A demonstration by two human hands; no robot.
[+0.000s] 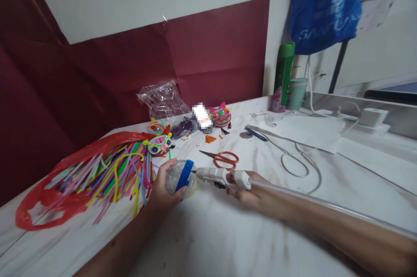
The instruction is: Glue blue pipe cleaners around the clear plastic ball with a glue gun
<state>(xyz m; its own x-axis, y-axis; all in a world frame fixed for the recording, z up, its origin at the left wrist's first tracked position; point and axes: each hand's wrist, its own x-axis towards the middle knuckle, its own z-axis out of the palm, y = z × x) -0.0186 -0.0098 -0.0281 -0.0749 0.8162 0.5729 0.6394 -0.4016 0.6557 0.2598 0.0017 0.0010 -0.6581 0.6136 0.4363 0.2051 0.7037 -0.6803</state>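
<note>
Gripping a clear plastic piece with blue strips (184,176) at lower centre, the left hand's fingers (167,184) curl around it; the right hand's fingers (246,190) close around a white glue gun (216,176), nozzle at the strips.

Clear glossy plastic ball (173,180), crinkled red plastic bag (109,139)

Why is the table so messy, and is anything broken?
Colourful fuzzy sticks sprawl in a loose tangle over the red bag on the left. Orange scraps are scattered near the middle, and clear plastic sits crumpled at the back. Nothing looks clearly broken.
</note>
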